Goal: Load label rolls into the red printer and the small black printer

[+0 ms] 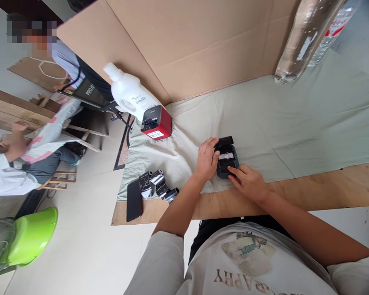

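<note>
A person works with both hands on a small dark device (pixel 224 165) that lies on a pale cloth (pixel 270 131) close to the near edge of a wooden table (pixel 295 186). The device's lid (pixel 224 141) stands raised at the far side, and a white piece (pixel 226 156) shows inside. The left hand (pixel 206 159) curves narrowly about the device's left side, thumb and fingertips at the lid and rim; how firmly it holds cannot be told. The right hand (pixel 249 180) comes in from the near right, fingers part-bent, a fingertip resting on the device's front part; whether it also grips the edge cannot be told.

To the left, curled shiny film (pixel 161 188) lies just beside a black phone (pixel 134 200). Farther back, a red box (pixel 164 123) with a black top stands before a white jug (pixel 132 90). Cardboard (pixel 203 45) rises behind the cloth; a wrapped tube (pixel 304 45) and a clear bottle (pixel 332 37) stand at far right. Across the floor, a co-worker in white (pixel 6 176) sits near a green tub (pixel 37 233).
</note>
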Tool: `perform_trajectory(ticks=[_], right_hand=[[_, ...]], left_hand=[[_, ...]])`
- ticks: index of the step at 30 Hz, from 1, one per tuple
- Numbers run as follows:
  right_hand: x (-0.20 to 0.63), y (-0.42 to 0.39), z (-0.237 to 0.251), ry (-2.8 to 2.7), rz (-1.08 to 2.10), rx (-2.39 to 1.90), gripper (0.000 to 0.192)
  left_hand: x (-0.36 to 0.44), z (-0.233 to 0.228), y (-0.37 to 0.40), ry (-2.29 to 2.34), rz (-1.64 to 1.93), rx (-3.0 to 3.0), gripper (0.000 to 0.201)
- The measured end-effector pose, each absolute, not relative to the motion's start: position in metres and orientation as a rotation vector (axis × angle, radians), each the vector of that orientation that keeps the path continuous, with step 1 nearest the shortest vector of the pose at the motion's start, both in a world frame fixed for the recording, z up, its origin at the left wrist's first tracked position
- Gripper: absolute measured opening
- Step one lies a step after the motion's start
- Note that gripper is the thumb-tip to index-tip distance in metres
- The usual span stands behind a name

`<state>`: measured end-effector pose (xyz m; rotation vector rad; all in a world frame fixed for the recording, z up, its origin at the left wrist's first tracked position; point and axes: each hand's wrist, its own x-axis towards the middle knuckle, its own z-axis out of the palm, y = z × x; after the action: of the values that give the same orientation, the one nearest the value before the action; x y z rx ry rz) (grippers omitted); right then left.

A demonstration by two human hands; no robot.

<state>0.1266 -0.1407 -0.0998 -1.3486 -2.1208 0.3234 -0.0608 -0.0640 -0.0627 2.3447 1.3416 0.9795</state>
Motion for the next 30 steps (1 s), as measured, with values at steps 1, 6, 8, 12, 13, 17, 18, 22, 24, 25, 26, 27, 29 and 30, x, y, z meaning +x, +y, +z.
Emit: perform_trajectory(ticks=[1,6,8,12,13,17,18,22,24,25,26,27,29,30], right_hand=[[0.126,-0.141,-0.100,-2.117,0.316,-1.347,0.033],[0.126,-0.139,-0.098,-2.125,0.213,-1.334,0.031],[0.126,-0.138,-0.097,-2.105,0.163,-1.320,0.030],[0.125,-0.133,-0.099,-2.100,0.162,-1.257,0.050],[0.124,-0.133,-0.100,-2.108,0.169,-1.256,0.055],[0.121,-0.131,-0.101,-2.137,0.136,-1.323,0.062],[0.121,-0.130,-0.100,-2.140,0.120,-1.331,0.063],[0.118,-0.128,-0.096,-2.146,0.086,-1.358,0.065],[0.117,-0.128,-0.096,-2.144,0.088,-1.381,0.063],[0.117,-0.129,-0.096,-2.141,0.090,-1.388,0.062],[0.116,-0.129,-0.096,-2.139,0.093,-1.389,0.061],[0.115,-0.129,-0.095,-2.138,0.097,-1.386,0.061],[0.113,-0.130,-0.094,-2.131,0.101,-1.386,0.063],[0.111,-0.131,-0.092,-2.119,0.097,-1.395,0.065]], left_hand=[[-0.061,-0.063,-0.071,1.345,0.976,2.364,0.049],[-0.059,-0.072,-0.098,1.322,0.913,2.495,0.033],[-0.057,-0.076,-0.103,1.363,0.920,2.507,0.029],[-0.055,-0.079,-0.105,1.430,0.905,2.470,0.028],[-0.055,-0.079,-0.106,1.444,0.898,2.459,0.028],[-0.053,-0.080,-0.107,1.468,0.889,2.450,0.027],[-0.053,-0.080,-0.107,1.467,0.892,2.452,0.027],[-0.052,-0.084,-0.111,1.492,0.880,2.420,0.029],[-0.051,-0.087,-0.113,1.493,0.888,2.395,0.030],[-0.051,-0.089,-0.114,1.485,0.903,2.383,0.030],[-0.051,-0.091,-0.115,1.470,0.928,2.368,0.030],[-0.052,-0.093,-0.116,1.450,0.965,2.346,0.030],[-0.052,-0.098,-0.118,1.388,1.077,2.258,0.032],[-0.052,-0.101,-0.119,1.355,1.150,2.184,0.033]])
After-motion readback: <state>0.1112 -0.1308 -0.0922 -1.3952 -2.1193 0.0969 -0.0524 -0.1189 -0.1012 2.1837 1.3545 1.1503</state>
